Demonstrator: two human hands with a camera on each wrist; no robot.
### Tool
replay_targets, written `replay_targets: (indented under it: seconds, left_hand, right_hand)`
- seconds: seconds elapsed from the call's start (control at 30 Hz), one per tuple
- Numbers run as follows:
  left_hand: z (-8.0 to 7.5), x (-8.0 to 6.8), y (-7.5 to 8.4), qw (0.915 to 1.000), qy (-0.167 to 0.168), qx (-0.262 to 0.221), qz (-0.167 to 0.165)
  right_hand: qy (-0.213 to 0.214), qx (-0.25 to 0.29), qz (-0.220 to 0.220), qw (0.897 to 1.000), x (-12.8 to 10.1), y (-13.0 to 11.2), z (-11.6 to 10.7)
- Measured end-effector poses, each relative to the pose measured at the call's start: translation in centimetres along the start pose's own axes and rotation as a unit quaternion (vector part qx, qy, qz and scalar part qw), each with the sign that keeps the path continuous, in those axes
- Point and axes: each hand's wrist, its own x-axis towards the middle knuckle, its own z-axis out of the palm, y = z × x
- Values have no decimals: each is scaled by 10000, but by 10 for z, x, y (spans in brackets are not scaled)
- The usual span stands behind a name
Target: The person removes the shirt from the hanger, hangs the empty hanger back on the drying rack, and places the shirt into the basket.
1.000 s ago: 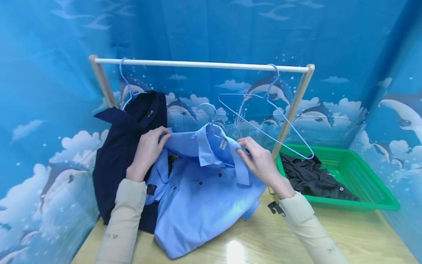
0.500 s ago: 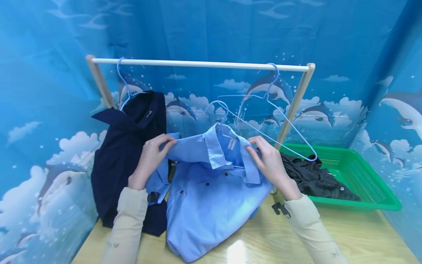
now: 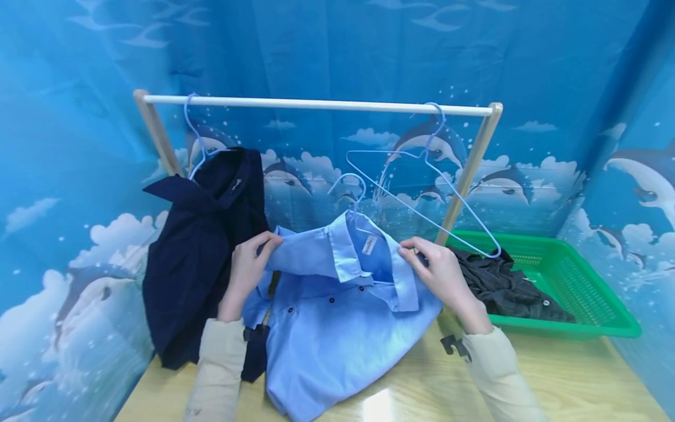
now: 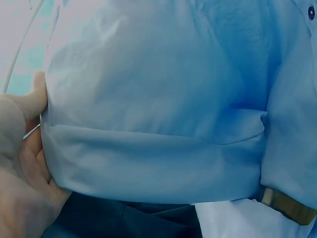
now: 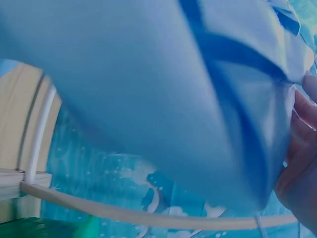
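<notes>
A light blue short-sleeved shirt (image 3: 337,340) with dark buttons and a collar tag hangs over the table in the head view. From its neck rises the hook of a hanger (image 3: 362,186); most of that hanger is hidden inside the cloth. My left hand (image 3: 249,266) pinches the shirt's left shoulder between thumb and fingers. At the other shoulder, beside the collar, my right hand (image 3: 440,272) pinches the fabric. The left wrist view has the sleeve (image 4: 148,158) spread from my thumb and fingers. Blurred shirt cloth (image 5: 124,89) fills much of the right wrist view.
A rack with a white rail (image 3: 316,104) stands behind. On its left hangs a dark navy garment (image 3: 205,264), close to my left hand; a bare blue hanger (image 3: 422,153) hangs on the right. A green basket (image 3: 596,305) holds dark clothing (image 3: 506,287) at the table's right.
Both hands have shifted right and a little lower with the shirt. The hook above the collar has swung, and more of the shirt's collar opening faces me.
</notes>
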Motion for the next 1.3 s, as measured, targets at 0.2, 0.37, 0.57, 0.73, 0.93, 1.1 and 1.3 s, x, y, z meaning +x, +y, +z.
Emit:
replay_targets:
  seconds: [0.2,0.37,0.57,0.73,0.93,1.1,1.3]
  left_hand:
    - [2,-6,-5,9985,301,220,-411]
    - [10,-12,-1,9974,254,314,-596]
    - [16,-15,12,9988,-147,195,-416]
    - [17,-17,19,9986,-396,63,-353]
    - [20,-17,19,9977,-607,-91,-301]
    - [19,-15,14,9956,-875,-219,-266]
    - [11,-15,12,9906,-1253,-430,-326]
  right_hand:
    - [393,136,142,9990,-13,9,2]
    - [960,-157,-31,9953,-19,15,3]
    - [1643,-214,143,9861,-25,19,-4]
    - [1903,-6,145,9816,-29,18,-9]
    - [1994,-112,146,9797,-31,24,-13]
    - [1859,-226,291,9819,-33,28,-18]
    - [1885,-144,419,9811,-37,31,-24]
